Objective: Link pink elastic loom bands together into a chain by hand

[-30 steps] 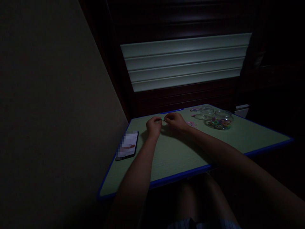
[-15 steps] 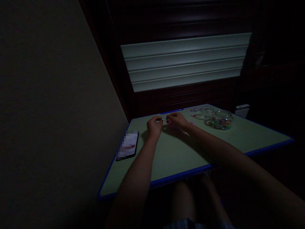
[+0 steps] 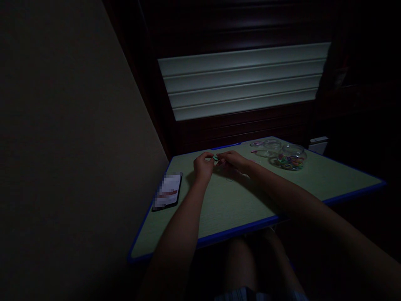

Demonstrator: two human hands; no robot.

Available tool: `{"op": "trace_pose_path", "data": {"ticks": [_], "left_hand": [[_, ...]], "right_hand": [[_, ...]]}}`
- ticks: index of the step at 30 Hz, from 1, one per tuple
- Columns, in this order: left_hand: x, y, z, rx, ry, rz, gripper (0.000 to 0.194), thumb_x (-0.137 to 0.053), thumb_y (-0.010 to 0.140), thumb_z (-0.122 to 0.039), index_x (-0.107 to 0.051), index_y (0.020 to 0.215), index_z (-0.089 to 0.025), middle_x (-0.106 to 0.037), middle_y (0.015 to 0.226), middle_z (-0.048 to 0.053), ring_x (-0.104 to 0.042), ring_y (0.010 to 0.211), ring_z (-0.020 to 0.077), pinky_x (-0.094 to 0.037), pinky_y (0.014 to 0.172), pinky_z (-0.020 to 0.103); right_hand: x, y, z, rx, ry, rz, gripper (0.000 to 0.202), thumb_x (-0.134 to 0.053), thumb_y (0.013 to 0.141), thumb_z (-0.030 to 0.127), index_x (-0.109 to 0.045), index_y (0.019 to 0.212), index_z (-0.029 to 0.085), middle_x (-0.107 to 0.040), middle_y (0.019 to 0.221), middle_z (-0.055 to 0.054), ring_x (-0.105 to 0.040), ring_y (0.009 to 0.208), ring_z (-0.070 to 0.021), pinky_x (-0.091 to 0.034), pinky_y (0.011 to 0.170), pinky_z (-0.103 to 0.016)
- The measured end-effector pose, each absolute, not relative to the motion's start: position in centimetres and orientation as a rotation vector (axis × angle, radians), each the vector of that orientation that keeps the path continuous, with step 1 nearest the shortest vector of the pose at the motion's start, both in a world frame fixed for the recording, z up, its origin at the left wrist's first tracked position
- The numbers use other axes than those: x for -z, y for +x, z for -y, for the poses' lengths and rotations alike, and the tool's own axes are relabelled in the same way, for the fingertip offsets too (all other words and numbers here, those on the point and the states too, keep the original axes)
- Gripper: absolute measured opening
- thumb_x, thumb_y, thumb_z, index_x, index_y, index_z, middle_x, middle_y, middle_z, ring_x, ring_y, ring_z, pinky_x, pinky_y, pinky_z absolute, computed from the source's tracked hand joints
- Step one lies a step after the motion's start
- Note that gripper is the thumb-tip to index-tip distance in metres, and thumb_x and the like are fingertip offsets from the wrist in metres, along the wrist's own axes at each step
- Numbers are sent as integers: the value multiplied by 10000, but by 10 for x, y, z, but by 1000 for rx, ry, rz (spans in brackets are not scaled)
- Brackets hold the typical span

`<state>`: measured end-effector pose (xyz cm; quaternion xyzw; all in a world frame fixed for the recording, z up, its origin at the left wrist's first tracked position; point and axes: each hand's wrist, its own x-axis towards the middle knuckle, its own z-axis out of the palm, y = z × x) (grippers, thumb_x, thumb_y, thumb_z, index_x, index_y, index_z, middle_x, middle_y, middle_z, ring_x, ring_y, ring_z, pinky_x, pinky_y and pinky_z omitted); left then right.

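Left fingers point(image 3: 213, 158) pinch green piece point(image 3: 215, 158), right fingers point(image 3: 218, 159) beside; phone screen point(image 3: 171, 188) blurred

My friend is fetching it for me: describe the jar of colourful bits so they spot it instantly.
Find the blue-edged pale green table below the white slatted panel. On it, to the right of the right hand, sits a round clear jar. Unlike the smaller clear jar beside it, it visibly holds small multicoloured pieces.
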<state>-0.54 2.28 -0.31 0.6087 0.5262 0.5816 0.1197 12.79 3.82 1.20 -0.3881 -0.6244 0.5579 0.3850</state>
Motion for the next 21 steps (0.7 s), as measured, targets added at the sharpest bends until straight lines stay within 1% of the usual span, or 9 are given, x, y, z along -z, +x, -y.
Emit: {"op": "trace_pose_path", "data": {"ticks": [4, 9, 11, 15, 21], "left_hand": [[1, -5, -21, -1680, 1797, -1555, 92, -535, 653, -182, -600, 718, -174, -632, 694, -2, -567, 484, 97, -413, 488, 200], [2, -5, -23, -1659, 1819, -1610, 113, -530, 652, -161, -605, 735, -179, -635, 693, -5, -571, 510, 98, -435, 540, 211], [2, -6, -24, -1651, 1822, -1631, 121, -530, 652, -159, -607, 742, -183, -637, 692, -6, -575, 527, 102, -444, 556, 216], [2, -6, -22, -1651, 1824, -1639, 136, -519, 659, -165, -609, 758, -189, -639, 708, -9, -581, 537, 102, -453, 562, 220], [2, -5, -21, -1643, 1834, -1626, 140, -521, 669, -191, -609, 777, -178, -639, 741, 2, -574, 518, 95, -454, 537, 213]], "right_hand": [[-10, 128, -41, -1459, -966, 1591, 218, -525, 743, 320, -614, 717, 122, -623, 653, -24, -387, 360, -37, -277, 348, -187], [-11, 129, -40, -1416, -1005, 1595, 193, -557, 720, 297, -592, 662, 117, -556, 517, 6, -380, 349, -43, -274, 350, -188], [-11, 129, -39, -1407, -995, 1591, 173, -570, 711, 289, -588, 672, 122, -558, 525, 12, -372, 347, -38, -269, 348, -183], [-10, 130, -41, -1419, -945, 1556, 131, -592, 699, 264, -588, 710, 133, -592, 593, 10, -373, 360, -28, -299, 369, -175], [-9, 129, -43, -1419, -945, 1478, 104, -619, 665, 214, -571, 719, 140, -522, 502, 31, -420, 389, -48, -322, 394, -172]]}}
